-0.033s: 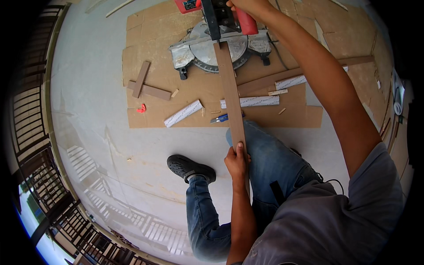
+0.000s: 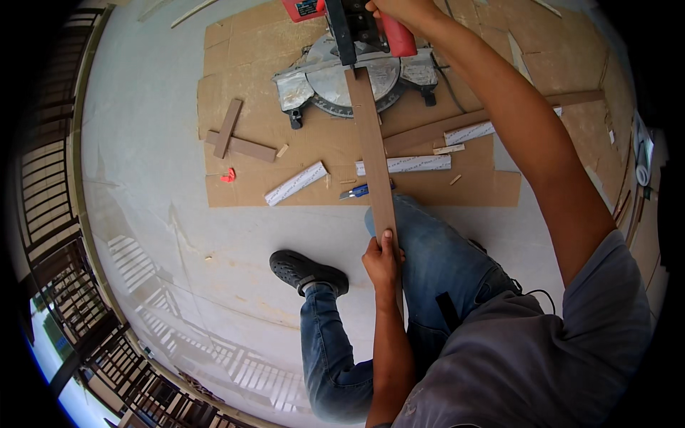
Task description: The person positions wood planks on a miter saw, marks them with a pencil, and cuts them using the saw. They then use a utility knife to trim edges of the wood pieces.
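Brown plank (image 2: 374, 157) ran in one visible length from the round grey base of the miter saw (image 2: 328, 78) back toward the person, its far end on that base close to the saw's dark upright part. Left hand (image 2: 382, 260) was closed around the plank near the thigh, thumb on top, fingers curled underneath. Right hand (image 2: 399, 10) was up by the saw's red handle (image 2: 397, 36), partly cropped by the upper edge; how tightly it was closed, and whether it gripped the handle, could not be told. Progress, as judged: plank placed at the saw and steadied; no severed piece seen beside its far end, and whether the blade had entered the wood could not be made out. Two short brown pieces (image 2: 228, 128) lay crossed on the cardboard (image 2: 242, 196), which suggested some cutting was done, though their origin was not shown. Apparently left: the cut on the held plank, if not yet made. Another long brown plank (image 2: 428, 134) lay to the right, apart from the saw's blade area. White printed strips (image 2: 296, 183) and a blue utility knife (image 2: 354, 191) lay nearby, untouched by either hand.
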Action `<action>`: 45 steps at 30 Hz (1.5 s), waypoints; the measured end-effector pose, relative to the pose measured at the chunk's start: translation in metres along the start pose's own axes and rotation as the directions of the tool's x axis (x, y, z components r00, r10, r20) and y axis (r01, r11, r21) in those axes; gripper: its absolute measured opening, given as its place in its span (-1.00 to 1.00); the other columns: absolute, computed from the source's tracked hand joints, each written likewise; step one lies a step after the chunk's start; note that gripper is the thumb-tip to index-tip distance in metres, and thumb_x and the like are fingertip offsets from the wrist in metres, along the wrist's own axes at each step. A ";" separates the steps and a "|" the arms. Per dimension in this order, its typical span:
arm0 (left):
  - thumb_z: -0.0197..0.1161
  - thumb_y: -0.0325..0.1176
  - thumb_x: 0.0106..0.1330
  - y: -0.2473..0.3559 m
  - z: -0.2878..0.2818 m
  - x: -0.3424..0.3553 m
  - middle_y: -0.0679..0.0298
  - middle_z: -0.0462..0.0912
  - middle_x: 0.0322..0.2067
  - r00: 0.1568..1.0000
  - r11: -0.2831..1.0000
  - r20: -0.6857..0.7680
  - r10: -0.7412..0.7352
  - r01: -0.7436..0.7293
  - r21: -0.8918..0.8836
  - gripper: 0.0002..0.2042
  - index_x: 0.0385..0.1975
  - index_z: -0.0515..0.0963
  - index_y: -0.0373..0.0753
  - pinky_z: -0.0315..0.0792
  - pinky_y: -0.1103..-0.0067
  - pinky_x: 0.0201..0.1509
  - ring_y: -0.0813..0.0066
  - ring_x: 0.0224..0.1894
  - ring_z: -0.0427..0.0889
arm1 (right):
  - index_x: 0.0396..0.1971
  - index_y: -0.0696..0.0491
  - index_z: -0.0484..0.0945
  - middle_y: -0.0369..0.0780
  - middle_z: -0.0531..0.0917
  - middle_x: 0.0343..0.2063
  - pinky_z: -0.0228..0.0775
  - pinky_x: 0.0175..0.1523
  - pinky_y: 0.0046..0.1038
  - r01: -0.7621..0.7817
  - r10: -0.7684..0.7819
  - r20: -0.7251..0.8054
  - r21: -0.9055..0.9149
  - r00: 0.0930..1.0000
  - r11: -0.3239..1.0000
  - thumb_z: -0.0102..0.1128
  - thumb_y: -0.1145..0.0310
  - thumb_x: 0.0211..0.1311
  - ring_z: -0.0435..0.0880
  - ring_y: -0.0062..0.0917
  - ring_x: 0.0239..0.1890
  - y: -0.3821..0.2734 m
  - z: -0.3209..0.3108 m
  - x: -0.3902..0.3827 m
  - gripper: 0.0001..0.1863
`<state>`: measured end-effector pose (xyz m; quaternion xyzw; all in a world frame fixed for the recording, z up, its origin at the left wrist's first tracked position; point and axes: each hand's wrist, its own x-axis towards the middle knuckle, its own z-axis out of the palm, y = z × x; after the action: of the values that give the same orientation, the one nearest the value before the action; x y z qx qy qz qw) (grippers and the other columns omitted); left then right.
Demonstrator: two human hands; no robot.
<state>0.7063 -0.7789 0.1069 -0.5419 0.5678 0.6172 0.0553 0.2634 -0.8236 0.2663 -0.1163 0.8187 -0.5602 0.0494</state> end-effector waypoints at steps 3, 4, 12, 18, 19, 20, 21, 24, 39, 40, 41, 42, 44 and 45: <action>0.23 0.05 0.50 0.000 0.001 0.002 0.15 0.59 -0.68 1.000 1.000 0.003 0.006 -0.006 0.007 -0.49 -0.42 0.56 -0.39 0.48 0.51 -0.57 0.45 -0.66 0.60 | 0.02 0.06 0.29 -0.09 0.58 -0.49 0.47 -0.58 -0.31 -0.005 0.005 0.000 -0.004 1.000 1.000 0.09 0.39 0.36 0.61 -0.38 -0.62 0.000 0.000 0.000 -0.70; 0.22 0.05 0.50 -0.001 0.000 0.003 0.15 0.59 -0.68 1.000 1.000 0.005 0.006 -0.006 0.011 -0.49 -0.42 0.56 -0.39 0.48 0.51 -0.57 0.45 -0.67 0.60 | 0.02 0.06 0.29 -0.09 0.58 -0.49 0.47 -0.58 -0.32 -0.008 0.008 -0.001 -0.005 1.000 1.000 0.09 0.39 0.36 0.61 -0.38 -0.62 0.000 0.001 0.000 -0.70; 0.22 0.04 0.50 0.003 0.002 0.004 0.15 0.58 -0.69 1.000 0.999 -0.004 0.013 -0.013 0.039 -0.49 -0.42 0.55 -0.40 0.46 0.51 -0.58 0.45 -0.67 0.60 | -0.01 0.04 0.29 -0.12 0.55 -0.50 0.45 -0.60 -0.34 0.005 -0.005 0.002 0.012 1.000 1.000 0.08 0.40 0.36 0.58 -0.42 -0.64 0.001 0.001 -0.003 -0.72; 0.23 0.04 0.50 0.001 0.002 0.006 0.15 0.57 -0.70 0.999 0.999 -0.008 0.034 -0.034 0.036 -0.48 -0.44 0.55 -0.40 0.45 0.51 -0.59 0.45 -0.68 0.59 | -0.01 0.04 0.29 -0.14 0.54 -0.53 0.42 -0.61 -0.33 -0.006 0.006 -0.001 0.021 1.000 1.000 0.08 0.42 0.35 0.57 -0.43 -0.65 0.000 0.003 -0.006 -0.72; 0.23 0.04 0.50 0.002 0.003 0.006 0.15 0.56 -0.70 0.999 0.999 -0.011 0.036 -0.036 0.036 -0.48 -0.44 0.55 -0.40 0.45 0.51 -0.59 0.45 -0.68 0.59 | -0.01 0.04 0.29 -0.14 0.54 -0.53 0.42 -0.61 -0.33 0.002 -0.002 -0.001 0.032 1.000 0.999 0.08 0.42 0.35 0.57 -0.43 -0.65 0.001 0.003 -0.007 -0.72; 0.23 0.04 0.50 0.003 0.003 0.006 0.15 0.56 -0.70 0.999 0.999 -0.012 0.041 -0.040 0.031 -0.48 -0.45 0.55 -0.40 0.45 0.51 -0.59 0.45 -0.68 0.59 | 0.00 0.03 0.29 -0.14 0.53 -0.53 0.42 -0.61 -0.33 0.006 -0.006 -0.002 0.034 1.000 0.999 0.08 0.43 0.34 0.57 -0.43 -0.66 0.003 0.002 -0.007 -0.72; 0.23 0.04 0.50 0.003 0.004 0.006 0.15 0.56 -0.70 0.999 0.999 -0.013 0.044 -0.044 0.027 -0.48 -0.45 0.54 -0.39 0.45 0.51 -0.59 0.45 -0.68 0.59 | 0.00 0.03 0.29 -0.14 0.53 -0.53 0.42 -0.61 -0.33 0.009 -0.009 -0.002 0.035 1.000 0.999 0.08 0.43 0.34 0.56 -0.43 -0.66 0.004 0.002 -0.008 -0.72; 0.23 0.04 0.50 0.005 0.005 0.006 0.15 0.56 -0.71 0.999 0.999 -0.022 0.040 -0.040 0.026 -0.48 -0.47 0.54 -0.39 0.45 0.51 -0.60 0.44 -0.68 0.59 | 0.00 0.02 0.29 -0.14 0.53 -0.53 0.41 -0.62 -0.33 0.009 -0.009 0.001 0.048 1.000 0.999 0.07 0.44 0.34 0.56 -0.43 -0.67 0.005 0.003 -0.008 -0.71; 0.22 0.06 0.49 0.012 0.005 0.010 0.14 0.60 -0.68 1.000 1.000 -0.010 0.012 -0.012 0.021 -0.46 -0.42 0.58 -0.43 0.49 0.50 -0.54 0.44 -0.64 0.64 | 0.07 0.03 0.28 -0.08 0.59 -0.48 0.47 -0.60 -0.30 0.017 -0.017 -0.008 0.014 1.000 1.000 0.09 0.45 0.32 0.62 -0.39 -0.65 0.009 0.005 -0.012 -0.64; 0.22 0.06 0.49 0.011 0.005 0.010 0.14 0.60 -0.68 1.000 1.000 -0.008 0.011 -0.011 0.017 -0.46 -0.41 0.58 -0.43 0.50 0.51 -0.54 0.44 -0.64 0.64 | 0.07 0.03 0.28 -0.08 0.59 -0.48 0.47 -0.60 -0.30 0.015 -0.015 -0.004 0.013 1.000 1.000 0.09 0.46 0.32 0.62 -0.39 -0.65 0.009 0.004 -0.012 -0.64; 0.22 0.07 0.49 0.010 0.005 0.010 0.14 0.60 -0.68 1.000 1.000 -0.008 0.010 -0.010 0.018 -0.46 -0.41 0.58 -0.43 0.50 0.51 -0.54 0.44 -0.64 0.64 | 0.07 0.03 0.27 -0.08 0.58 -0.48 0.47 -0.60 -0.30 0.017 -0.017 0.001 0.011 1.000 1.000 0.09 0.46 0.31 0.61 -0.39 -0.65 0.009 0.005 -0.011 -0.64; 0.22 0.07 0.49 0.010 0.005 0.010 0.14 0.60 -0.67 1.000 1.000 -0.006 0.008 -0.008 0.020 -0.46 -0.41 0.58 -0.42 0.50 0.51 -0.54 0.44 -0.64 0.64 | 0.07 0.03 0.27 -0.08 0.58 -0.48 0.47 -0.60 -0.30 0.019 -0.019 0.005 0.009 1.000 1.000 0.10 0.46 0.31 0.61 -0.39 -0.65 0.011 0.004 -0.009 -0.64; 0.22 0.08 0.48 0.009 0.005 0.011 0.14 0.60 -0.67 1.000 1.000 -0.002 0.007 -0.007 0.018 -0.45 -0.41 0.58 -0.42 0.50 0.51 -0.53 0.45 -0.64 0.64 | 0.06 0.03 0.27 -0.09 0.57 -0.49 0.47 -0.61 -0.31 0.036 -0.036 0.004 0.012 0.999 0.999 0.09 0.47 0.31 0.61 -0.39 -0.66 0.014 0.004 -0.005 -0.64; 0.23 0.09 0.48 0.009 0.005 0.011 0.14 0.60 -0.67 1.000 1.000 -0.001 0.006 -0.006 0.014 -0.45 -0.42 0.58 -0.41 0.51 0.51 -0.53 0.45 -0.64 0.64 | 0.06 0.03 0.26 -0.10 0.57 -0.49 0.47 -0.61 -0.31 0.050 -0.050 0.001 0.018 0.999 0.999 0.09 0.47 0.31 0.60 -0.39 -0.66 0.014 0.004 -0.004 -0.64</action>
<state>0.6930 -0.7843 0.1033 -0.5401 0.5739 0.6129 0.0569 0.2659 -0.8216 0.2516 -0.1367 0.8105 -0.5684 0.0373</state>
